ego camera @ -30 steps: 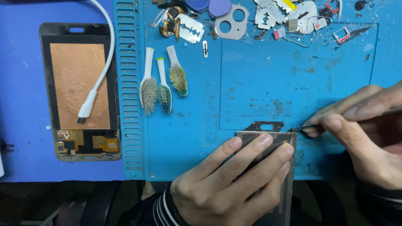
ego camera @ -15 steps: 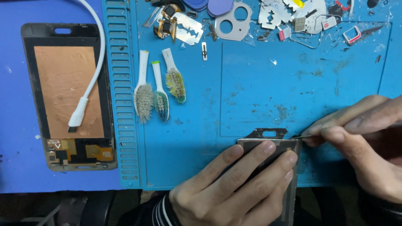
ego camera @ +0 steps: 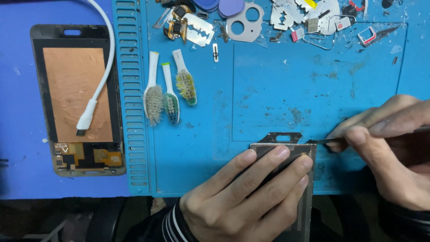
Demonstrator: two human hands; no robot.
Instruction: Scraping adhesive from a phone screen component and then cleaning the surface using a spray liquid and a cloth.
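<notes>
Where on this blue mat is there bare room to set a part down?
The mat is bare between the three brushes, the top clutter of metal parts and the right hand. The strip left of the left hand is bare. The top edge is crowded.
</notes>
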